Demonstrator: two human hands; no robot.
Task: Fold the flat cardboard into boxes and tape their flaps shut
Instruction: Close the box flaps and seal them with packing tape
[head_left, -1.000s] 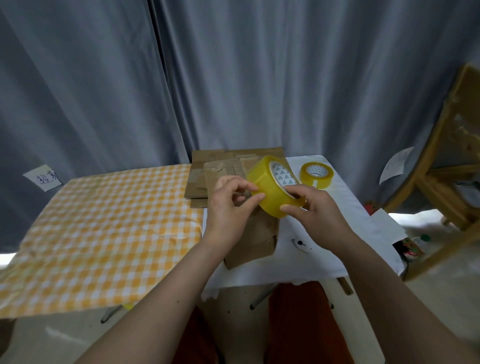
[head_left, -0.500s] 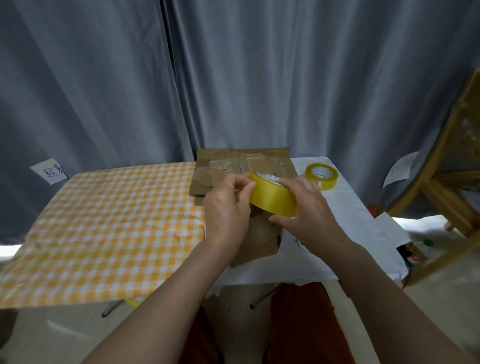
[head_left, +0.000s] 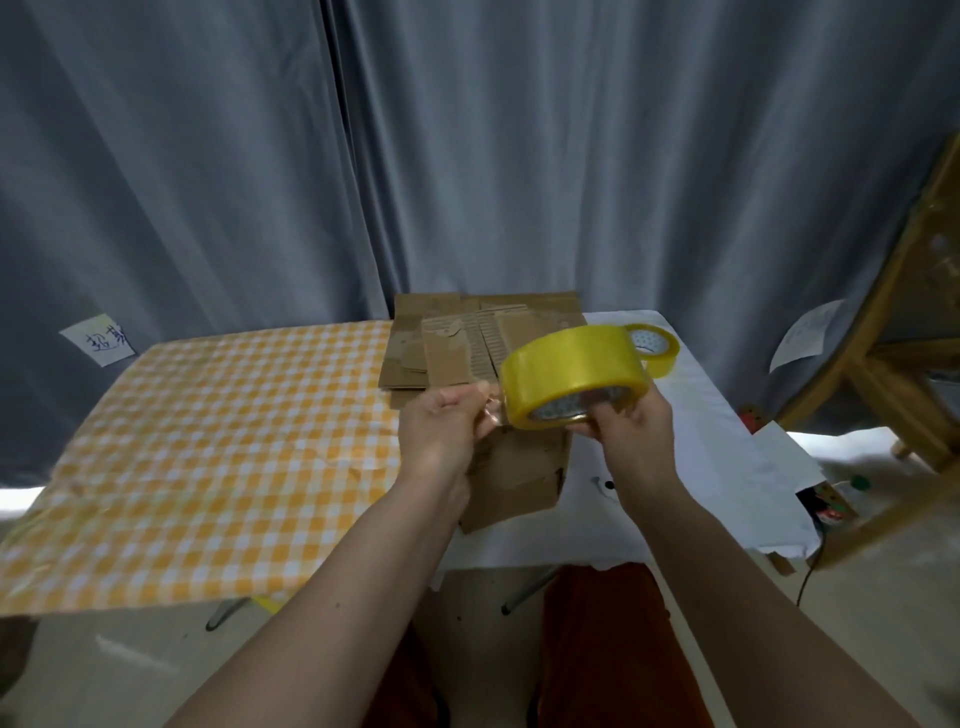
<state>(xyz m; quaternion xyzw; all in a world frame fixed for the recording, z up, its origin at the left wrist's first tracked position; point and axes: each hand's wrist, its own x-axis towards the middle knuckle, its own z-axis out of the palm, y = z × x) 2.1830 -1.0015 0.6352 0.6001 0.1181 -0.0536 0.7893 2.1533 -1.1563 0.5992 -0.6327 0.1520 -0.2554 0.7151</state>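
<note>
My right hand (head_left: 631, 423) grips a yellow tape roll (head_left: 571, 371) from below, holding it in the air above a folded cardboard box (head_left: 519, 467). My left hand (head_left: 447, 428) pinches the clear free end of the tape (head_left: 493, 405), pulled a short way off the roll's left side. The box stands on the table's near edge, partly hidden behind both hands. A stack of flat cardboard (head_left: 452, 338) lies behind it, against the curtain.
A second yellow tape roll (head_left: 657, 345) sits on the white cloth (head_left: 727, 431) at the right. A yellow checked cloth (head_left: 208, 441) covers the table's left part. A wooden chair (head_left: 909, 338) stands to the right, a grey curtain (head_left: 467, 156) behind.
My right hand has turned the roll and lifted it to the right. My left hand has peeled the tape's free end away from the roll.
</note>
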